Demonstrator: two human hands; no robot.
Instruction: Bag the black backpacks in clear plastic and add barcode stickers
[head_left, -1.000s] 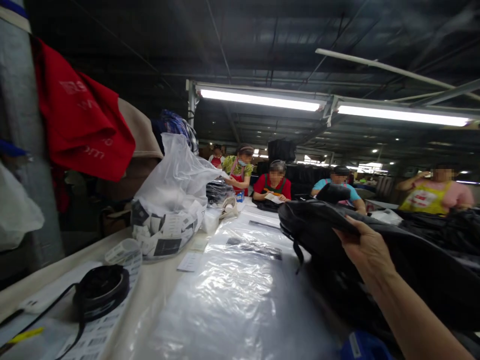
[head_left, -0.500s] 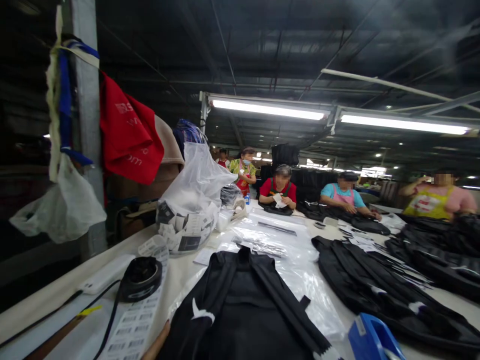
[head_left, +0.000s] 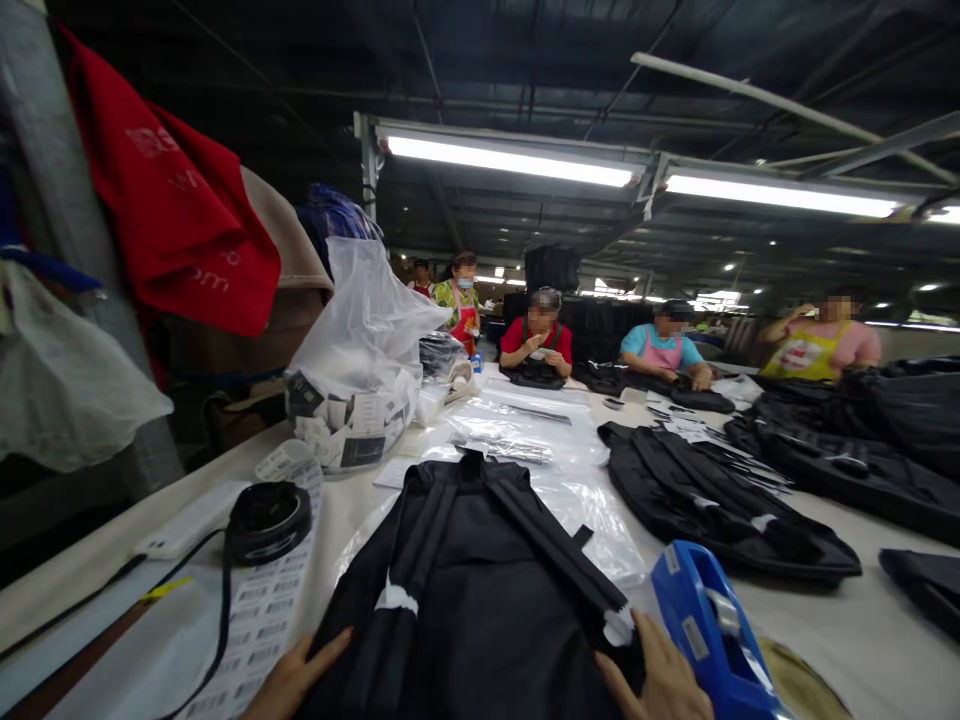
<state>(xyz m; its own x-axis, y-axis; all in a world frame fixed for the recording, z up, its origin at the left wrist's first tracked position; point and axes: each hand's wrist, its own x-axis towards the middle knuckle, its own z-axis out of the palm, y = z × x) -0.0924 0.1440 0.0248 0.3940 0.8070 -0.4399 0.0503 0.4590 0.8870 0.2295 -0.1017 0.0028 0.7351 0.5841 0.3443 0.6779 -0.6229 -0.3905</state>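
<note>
A black backpack lies on the table in front of me, its two shoulder straps facing up and its top pointing away. White wrapping shows around the lower part of each strap. My left hand grips the bag's left edge, only partly in view at the bottom. On the other side, my right hand is closed around the lower right edge, beside the wrapped strap end; some of its fingers are hidden. A blue tape dispenser stands just right of that hand.
Clear plastic sheets lie beneath and beyond the backpack. At left are a barcode label strip and a black round device with a cable. A clear bag of tags stands behind. More black backpacks lie right. Several people sit or stand opposite.
My right hand has come into view at the backpack's right edge, and more of my left hand shows. The view has shifted right and down. The tape dispenser is more fully visible.
</note>
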